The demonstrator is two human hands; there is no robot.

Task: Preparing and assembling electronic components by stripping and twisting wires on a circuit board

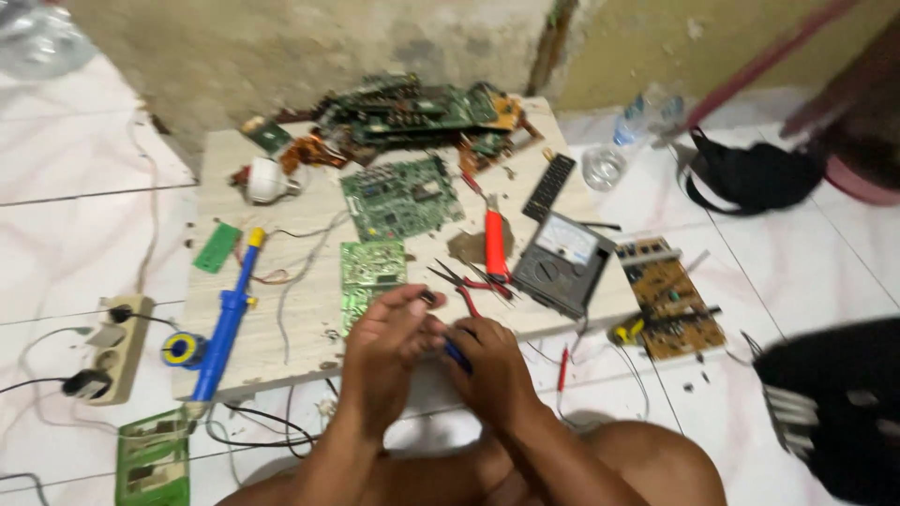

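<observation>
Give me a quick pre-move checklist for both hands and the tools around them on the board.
1. Left hand grips a small dark part at its fingertips: ok, though the part is too blurred to identify.
2. Right hand holds a blue-handled tool: ok; its tip is hidden.
3. Green circuit board lies flat just beyond the hands: ok.
4. Red-handled pliers lie apart from both hands: ok.
5. Blue desoldering pump overhangs the wooden board's front edge: not ok.
6. Multimeter setting: cannot tell.
</observation>
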